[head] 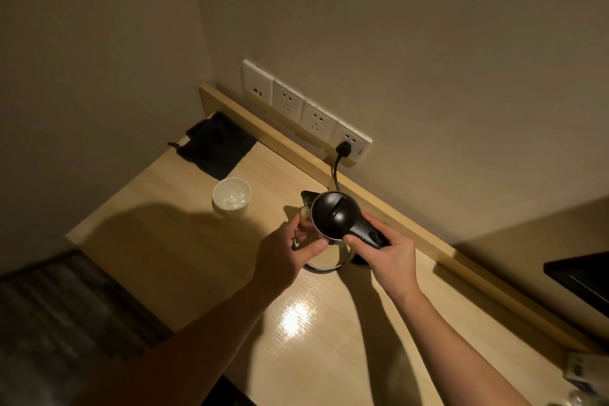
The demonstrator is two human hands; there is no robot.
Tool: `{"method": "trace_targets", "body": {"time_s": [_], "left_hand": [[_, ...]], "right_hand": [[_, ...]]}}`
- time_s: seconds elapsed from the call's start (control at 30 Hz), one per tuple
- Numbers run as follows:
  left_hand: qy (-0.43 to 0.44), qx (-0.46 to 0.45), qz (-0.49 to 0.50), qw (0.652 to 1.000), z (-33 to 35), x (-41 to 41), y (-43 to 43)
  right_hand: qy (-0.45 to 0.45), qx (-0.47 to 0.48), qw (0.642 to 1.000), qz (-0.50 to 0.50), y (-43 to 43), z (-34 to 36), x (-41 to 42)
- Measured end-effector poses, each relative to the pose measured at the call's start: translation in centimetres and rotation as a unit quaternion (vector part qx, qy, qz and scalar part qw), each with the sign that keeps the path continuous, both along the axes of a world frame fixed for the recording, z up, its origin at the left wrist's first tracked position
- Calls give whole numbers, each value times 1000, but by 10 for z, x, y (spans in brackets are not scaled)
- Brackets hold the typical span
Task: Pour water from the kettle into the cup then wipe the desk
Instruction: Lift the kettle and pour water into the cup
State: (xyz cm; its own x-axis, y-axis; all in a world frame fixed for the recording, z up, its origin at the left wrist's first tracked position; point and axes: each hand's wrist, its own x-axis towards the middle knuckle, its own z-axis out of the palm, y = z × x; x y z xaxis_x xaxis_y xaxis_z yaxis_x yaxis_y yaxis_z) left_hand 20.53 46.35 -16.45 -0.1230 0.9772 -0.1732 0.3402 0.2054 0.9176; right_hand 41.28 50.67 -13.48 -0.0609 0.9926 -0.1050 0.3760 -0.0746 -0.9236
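A black-lidded steel kettle (333, 214) stands near the back of the light wooden desk (184, 250), above its round base (324, 265). My right hand (385, 255) is closed around the kettle's black handle. My left hand (290, 249) grips the kettle's left side with thumb and fingers. A white cup (231, 197) stands upright on the desk to the left of the kettle, apart from both hands. A dark cloth (217, 145) lies in the far left corner of the desk.
A row of white wall sockets (306, 114) sits above the desk's raised back ledge, with the kettle's black plug (343, 147) in the rightmost one. A dark object (580, 280) is at the right edge. Small items (580, 372) lie at the desk's near right.
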Motion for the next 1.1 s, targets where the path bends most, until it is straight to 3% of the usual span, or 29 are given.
{"method": "trace_targets", "body": {"time_s": [0.4, 0.5, 0.63, 0.77, 0.93, 1.1], "left_hand": [[-14, -14, 43, 999, 2, 13, -9], [-22, -23, 34, 999, 4, 9, -11], [-23, -78, 56, 995, 2, -16, -17], [48, -32, 25, 998, 5, -71, -20], [164, 28, -31, 986, 10, -152, 1], [232, 60, -103, 965, -8, -219, 39]], "right_hand": [[2, -35, 999, 16, -6, -6, 16], [-71, 12, 996, 45, -7, -1, 15], [-241, 126, 962, 19, -17, 10, 2], [-233, 191, 951, 68, -41, 30, -51], [-233, 68, 948, 204, -48, 22, -135], [-245, -60, 957, 145, -14, -12, -197]]}}
